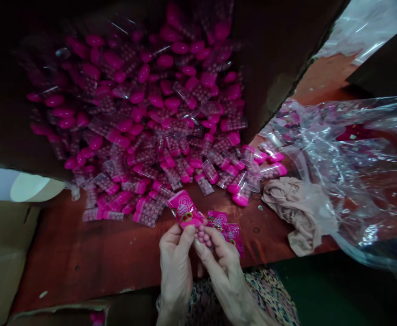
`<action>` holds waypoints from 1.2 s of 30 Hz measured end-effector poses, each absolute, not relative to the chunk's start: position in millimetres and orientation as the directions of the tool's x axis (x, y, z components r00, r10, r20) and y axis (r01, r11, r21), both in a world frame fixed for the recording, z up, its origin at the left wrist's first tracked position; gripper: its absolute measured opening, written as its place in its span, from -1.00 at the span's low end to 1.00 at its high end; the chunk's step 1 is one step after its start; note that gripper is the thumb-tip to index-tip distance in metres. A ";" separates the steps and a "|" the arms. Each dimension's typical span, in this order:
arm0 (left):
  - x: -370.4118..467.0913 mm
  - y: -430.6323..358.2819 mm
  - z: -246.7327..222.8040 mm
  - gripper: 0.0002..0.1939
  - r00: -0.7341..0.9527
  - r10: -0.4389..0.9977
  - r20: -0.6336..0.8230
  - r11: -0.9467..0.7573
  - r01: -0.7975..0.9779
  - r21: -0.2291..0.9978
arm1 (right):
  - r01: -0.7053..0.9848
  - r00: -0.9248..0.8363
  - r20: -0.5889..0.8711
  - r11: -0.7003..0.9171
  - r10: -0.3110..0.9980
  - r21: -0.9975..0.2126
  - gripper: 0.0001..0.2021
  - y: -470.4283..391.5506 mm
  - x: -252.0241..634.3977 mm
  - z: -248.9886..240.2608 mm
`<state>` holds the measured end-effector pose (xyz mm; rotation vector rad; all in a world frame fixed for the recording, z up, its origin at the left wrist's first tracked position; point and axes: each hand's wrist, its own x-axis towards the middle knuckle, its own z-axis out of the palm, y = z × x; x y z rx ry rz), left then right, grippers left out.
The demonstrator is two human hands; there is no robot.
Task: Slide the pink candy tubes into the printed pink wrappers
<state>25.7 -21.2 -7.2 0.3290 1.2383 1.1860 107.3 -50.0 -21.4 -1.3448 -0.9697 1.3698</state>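
Person's L hand & R hand meet over near edge of reddish counter, both grips closed, thumb vs. fingers. Held btwn them: small clear bottle of pink balls w/ pink cap, plus pink printed packet extending past L fingertips, away from person. L thumb is at the capped end; R thumb & fingers pinch the ball-filled end. Fingers hide where bottle & packet meet, so can't tell if one's inside the other.

More printed packets lie on counter just beyond R hand. Ahead, big pile of similar capped bottles, jumbled at all angles, spills from dark box onto counter. On R side, crumpled beige cloth lies next to lg. clear plastic bag. Far L: pale bowl-like item, partly cut off by box, & brown cardboard. Patterned clothing shows below counter edge.
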 end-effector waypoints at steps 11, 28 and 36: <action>12.8 -20.9 -3.9 -0.79 -0.360 0.822 -0.441 0.210 -0.528 0.823 | -0.227 -0.182 -0.330 -0.366 0.926 -0.903 -0.72 -42.6 109.0 -22.5; 7.5 -10.9 -11.4 -0.83 -0.493 0.758 -0.427 0.183 -0.468 0.865 | -0.091 -0.147 -0.276 -0.290 0.950 -0.953 -0.75 -30.4 110.0 -24.4; 8.9 -7.3 -12.5 -0.78 -0.478 0.758 -0.443 0.168 -0.513 0.842 | -0.198 -0.157 -0.280 -0.307 0.947 -0.931 -0.76 -31.8 109.6 -28.1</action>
